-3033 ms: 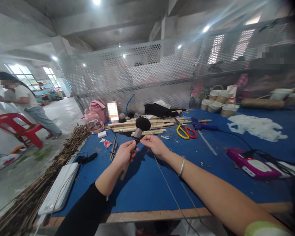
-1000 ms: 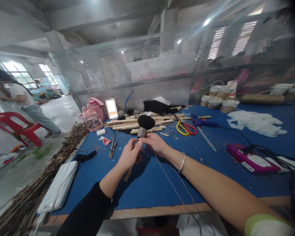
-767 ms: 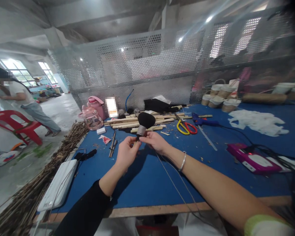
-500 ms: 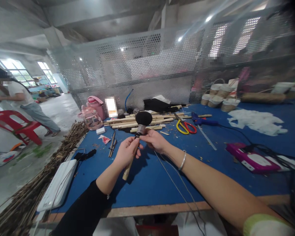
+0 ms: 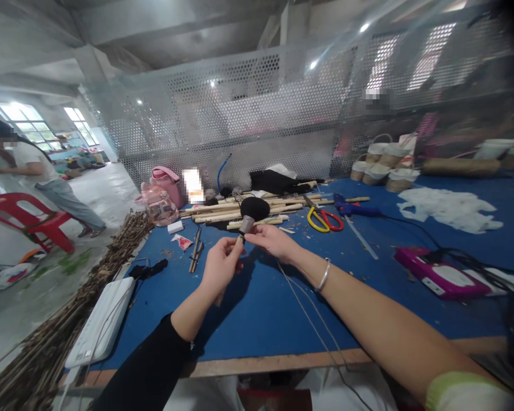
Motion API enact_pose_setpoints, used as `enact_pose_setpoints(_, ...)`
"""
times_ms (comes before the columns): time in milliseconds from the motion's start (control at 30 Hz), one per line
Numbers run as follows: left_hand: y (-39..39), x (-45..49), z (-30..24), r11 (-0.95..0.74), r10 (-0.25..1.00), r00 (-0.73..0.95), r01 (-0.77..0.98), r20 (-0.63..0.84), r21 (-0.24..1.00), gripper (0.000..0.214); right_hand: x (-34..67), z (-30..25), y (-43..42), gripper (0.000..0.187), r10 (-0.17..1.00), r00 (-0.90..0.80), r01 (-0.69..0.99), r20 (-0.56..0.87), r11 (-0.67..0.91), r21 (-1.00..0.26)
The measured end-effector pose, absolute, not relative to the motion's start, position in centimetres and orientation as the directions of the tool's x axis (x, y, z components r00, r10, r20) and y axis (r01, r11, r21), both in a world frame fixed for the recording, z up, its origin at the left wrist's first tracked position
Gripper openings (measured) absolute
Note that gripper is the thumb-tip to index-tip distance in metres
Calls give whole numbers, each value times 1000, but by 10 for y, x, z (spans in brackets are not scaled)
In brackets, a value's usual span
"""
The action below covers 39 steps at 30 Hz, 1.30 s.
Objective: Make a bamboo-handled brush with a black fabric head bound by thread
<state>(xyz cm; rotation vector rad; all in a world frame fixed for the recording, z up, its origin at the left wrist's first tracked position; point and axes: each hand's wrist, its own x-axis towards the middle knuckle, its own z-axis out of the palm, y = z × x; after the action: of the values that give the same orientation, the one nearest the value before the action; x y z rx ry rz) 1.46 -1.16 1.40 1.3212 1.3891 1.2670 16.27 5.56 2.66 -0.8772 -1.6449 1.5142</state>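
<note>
My left hand (image 5: 220, 265) is closed around a pale wooden stick (image 5: 219, 299), whose lower end shows beneath the palm. At the stick's upper end is a grey band (image 5: 246, 225) topped by a rounded black head (image 5: 256, 209). My right hand (image 5: 278, 242) pinches close to the band's lower edge, fingertips almost meeting the left thumb. A thin grey cord (image 5: 305, 311) runs from under my right hand down over the table's front edge; its end at the fingers is hidden.
Pale sticks (image 5: 214, 217), scissors (image 5: 319, 220) and a blue glue gun (image 5: 355, 210) lie beyond my hands. A power bank (image 5: 100, 322) is left on the blue table (image 5: 257, 337); a magenta box (image 5: 441, 274) with cables is right. A person (image 5: 47, 171) stands far left.
The black head and grey band have tilted rightward and turned. My left hand has rolled over the stick, covering more of it. My right hand has shifted slightly right.
</note>
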Motion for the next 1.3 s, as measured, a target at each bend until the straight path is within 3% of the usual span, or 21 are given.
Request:
enact_pose_setpoints(300, -15, 21, 27, 104, 994, 63, -210, -93, 972, 31, 165, 28, 56, 32, 854, -519, -117, 30, -37, -992)
enact_pose_setpoints(467, -13, 16, 28, 235, 971, 116, -353, -207, 905, 26, 163, 25, 58, 40, 911, -407, -85, 63, 30, -996)
enact_pose_setpoints(700, -17, 9, 33, 407, 885, 367, -310, -287, 859, 16, 172, 23, 62, 33, 765, -644, -116, -9, -109, -987)
enact_pose_setpoints(833, -18, 13, 30, 324, 933, 258, -309, -249, 894, 20, 170, 21, 60, 31, 798, -602, -120, 21, -64, -991)
enact_pose_setpoints(933, -15, 14, 24, 108, 994, 55, -191, -100, 976, 36, 166, 23, 59, 31, 847, -527, -49, 77, 60, -997)
enact_pose_setpoints(1067, -9, 7, 16, -92, 982, -148, 191, 121, 977, 43, 165, 31, 53, 35, 878, -468, 122, 99, 175, -977)
enact_pose_setpoints(1167, -8, 3, 11, -197, 948, -151, 410, 279, 891, 36, 163, 38, 44, 37, 834, -552, -6, 15, 14, -1000)
enact_pose_setpoints(1300, -12, 3, 9, -324, 907, -17, 610, 421, 723, 36, 163, 41, 42, 31, 783, -621, -236, -40, -235, -943)
